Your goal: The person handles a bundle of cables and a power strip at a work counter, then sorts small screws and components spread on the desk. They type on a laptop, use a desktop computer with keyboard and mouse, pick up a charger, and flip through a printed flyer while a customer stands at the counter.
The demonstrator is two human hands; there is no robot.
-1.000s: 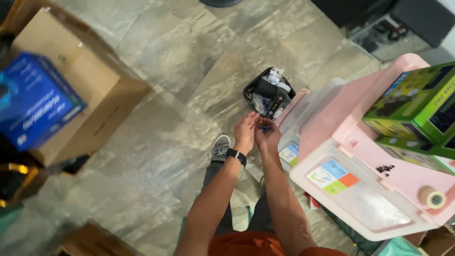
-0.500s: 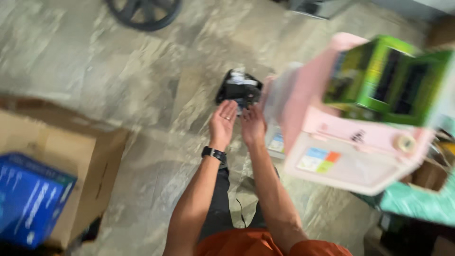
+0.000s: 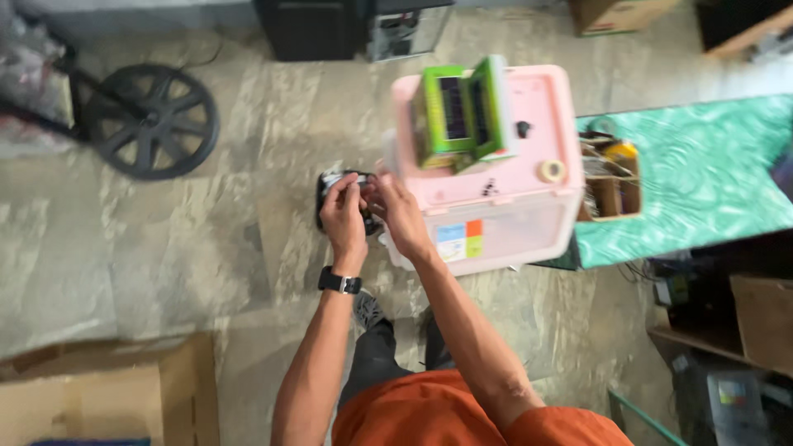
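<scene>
Pinching a small black object [image 3: 357, 192] between them, the fingers of the left hand [image 3: 343, 216] and right hand [image 3: 395, 211] are closing on it from both sides, holding it above the stone floor [image 3: 165, 248]. It is sitting just left of the pink plastic bin [image 3: 496, 215], which is carrying a green box [image 3: 462, 111] and a tape roll [image 3: 550, 171], while a black wheel [image 3: 153, 121] is lying farther left.

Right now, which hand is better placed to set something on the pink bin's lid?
Probably the right hand: it sits right beside the pink bin, almost touching its near corner. The left hand, with the black wristwatch, is farther out, over the small black object on the floor.
</scene>
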